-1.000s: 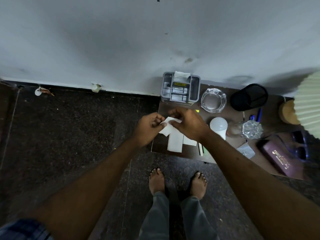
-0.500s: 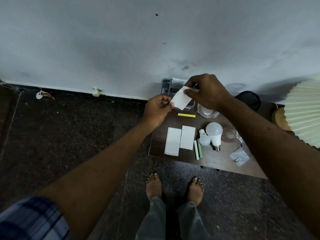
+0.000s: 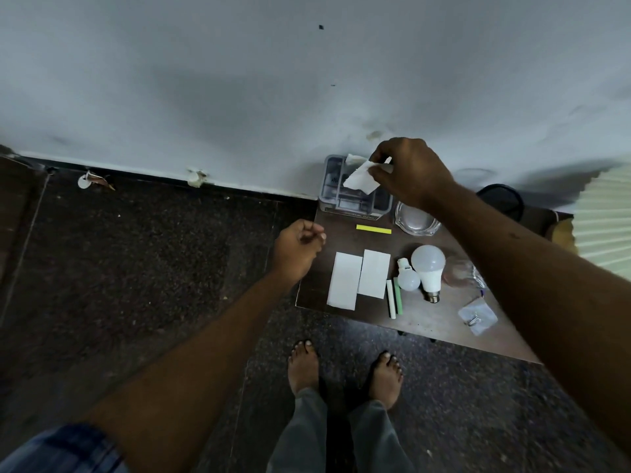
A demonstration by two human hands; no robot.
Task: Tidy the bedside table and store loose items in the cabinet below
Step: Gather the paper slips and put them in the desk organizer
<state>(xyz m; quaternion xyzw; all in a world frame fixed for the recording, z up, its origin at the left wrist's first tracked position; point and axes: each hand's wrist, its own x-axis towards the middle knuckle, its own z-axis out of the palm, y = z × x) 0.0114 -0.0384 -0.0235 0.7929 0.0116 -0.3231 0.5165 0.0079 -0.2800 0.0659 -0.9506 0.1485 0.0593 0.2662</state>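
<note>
While the right hand point(image 3: 409, 175) hangs above the back left corner of the bedside table point(image 3: 426, 326), its thumb and forefinger pinch one end of a crumpled white paper slip point(image 3: 359, 181), which hangs in the air over the grey compartment organiser point(image 3: 332, 186) standing against the wall. Another scrap of white paper point(image 3: 353, 159) pokes up from the organiser's back edge. The left hand point(image 3: 298, 246) hovers just off the table's left edge, its fingers curled in with the thumb against them and nothing visible inside. On the tabletop two white paper rectangles point(image 3: 344, 280) lie flat side by side, touching along their long edges, with a yellow strip point(image 3: 373, 229) lying apart behind them. Just to their right a white stick point(image 3: 391, 299) and a green stick point(image 3: 397, 296) lie parallel and touching, next to a small bulb point(image 3: 408, 278) and a large bulb point(image 3: 428, 264), both on their sides. A glass ashtray point(image 3: 415, 224) sits beside the organiser, partly under the right wrist. Nearer the front edge a clear packet point(image 3: 478, 315) with small metal pieces lies flat. A black mesh cup point(image 3: 502, 199) stands at the back, near a pleated lampshade point(image 3: 604, 227)
</note>
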